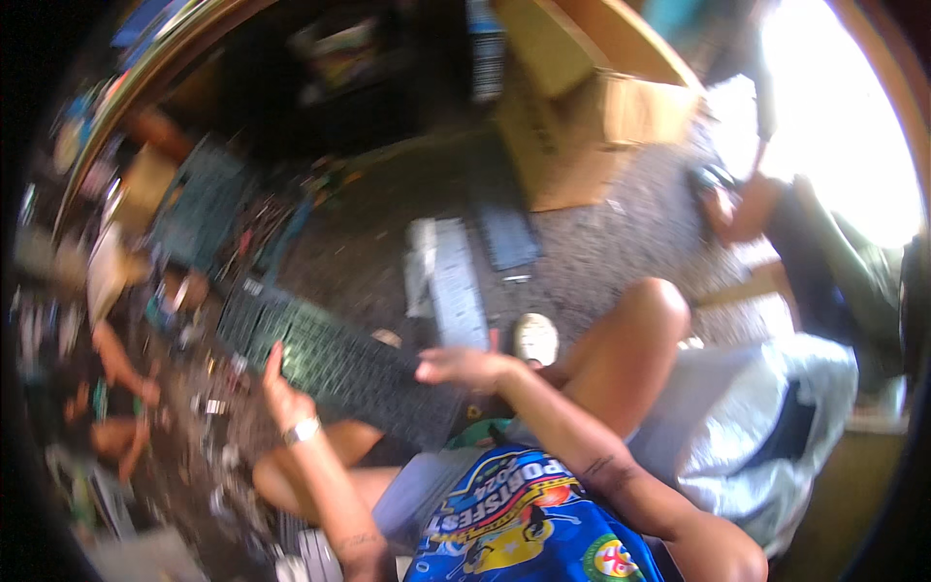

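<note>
A large black keyboard lies aslant in front of my body, nearer to me than the things on the ground. My left hand, with a band on its wrist, is at the keyboard's near edge. Its thumb points up along the key side, and the other fingers are mostly hidden. Over the right end of the keyboard is my right hand, blurred, its fingers stretched out to the left. Nothing shows inside the right hand. Whether it touches the keys I cannot tell.
Beyond lie a pale grey keyboard and a dark flat piece. An open cardboard box stands behind, near a blue-grey crate. A whitish plastic sack is at my right. Other people's limbs show left and right.
</note>
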{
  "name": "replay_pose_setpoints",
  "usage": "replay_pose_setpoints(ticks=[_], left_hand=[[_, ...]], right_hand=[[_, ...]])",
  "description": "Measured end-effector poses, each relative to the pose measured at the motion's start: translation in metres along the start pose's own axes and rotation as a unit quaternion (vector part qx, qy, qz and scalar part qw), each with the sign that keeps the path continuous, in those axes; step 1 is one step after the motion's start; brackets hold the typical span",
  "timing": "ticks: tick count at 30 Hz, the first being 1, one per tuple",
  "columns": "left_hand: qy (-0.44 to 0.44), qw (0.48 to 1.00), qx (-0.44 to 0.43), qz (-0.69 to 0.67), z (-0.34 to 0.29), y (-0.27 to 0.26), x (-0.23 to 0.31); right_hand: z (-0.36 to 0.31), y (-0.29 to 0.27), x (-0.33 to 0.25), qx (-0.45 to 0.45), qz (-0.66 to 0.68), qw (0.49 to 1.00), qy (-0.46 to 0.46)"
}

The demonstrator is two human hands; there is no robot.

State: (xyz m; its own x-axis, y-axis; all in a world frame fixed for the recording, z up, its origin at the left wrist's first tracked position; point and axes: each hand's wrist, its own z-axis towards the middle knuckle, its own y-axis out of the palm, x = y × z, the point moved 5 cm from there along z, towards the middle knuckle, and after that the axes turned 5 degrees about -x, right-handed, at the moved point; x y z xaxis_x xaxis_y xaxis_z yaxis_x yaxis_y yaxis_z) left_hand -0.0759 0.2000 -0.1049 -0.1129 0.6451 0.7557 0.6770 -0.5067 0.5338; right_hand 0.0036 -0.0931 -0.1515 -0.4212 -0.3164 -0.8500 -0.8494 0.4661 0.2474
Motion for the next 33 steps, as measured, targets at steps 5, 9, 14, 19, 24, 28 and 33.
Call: replay_pose_setpoints(ticks=[5, 9, 14, 19, 24, 28, 33], left_hand=[[0.041, 0.983, -0.112, 0.139, 0.015, 0.049, -0.031], [-0.029, 0.972, -0.154, 0.174, 0.012, 0.088, -0.069], [-0.095, 0.966, -0.202, 0.131, 0.01, 0.09, -0.12], [-0.14, 0.955, -0.058, 0.257, 0.049, 0.01, -0.212], [-0.1, 0.754, -0.052, 0.647, 0.079, -0.036, -0.33], [-0.143, 0.758, -0.044, 0.635, 0.086, -0.036, -0.383], [-0.135, 0.751, -0.018, 0.647, 0.093, -0.022, -0.38]], right_hand=[[-0.053, 0.018, 0.025, 0.075, 0.325, 0.941, -0.056], [-0.072, -0.055, 0.016, 0.203, 0.315, 0.923, -0.092], [-0.059, -0.226, 0.042, 0.304, 0.26, 0.9, -0.171], [-0.082, -0.275, 0.176, 0.614, 0.265, 0.744, -0.007], [-0.015, -0.215, 0.17, 0.457, 0.045, 0.888, 0.028], [0.011, -0.162, 0.169, 0.391, -0.031, 0.913, 0.112], [0.027, -0.132, 0.195, 0.333, -0.12, 0.925, 0.139]])
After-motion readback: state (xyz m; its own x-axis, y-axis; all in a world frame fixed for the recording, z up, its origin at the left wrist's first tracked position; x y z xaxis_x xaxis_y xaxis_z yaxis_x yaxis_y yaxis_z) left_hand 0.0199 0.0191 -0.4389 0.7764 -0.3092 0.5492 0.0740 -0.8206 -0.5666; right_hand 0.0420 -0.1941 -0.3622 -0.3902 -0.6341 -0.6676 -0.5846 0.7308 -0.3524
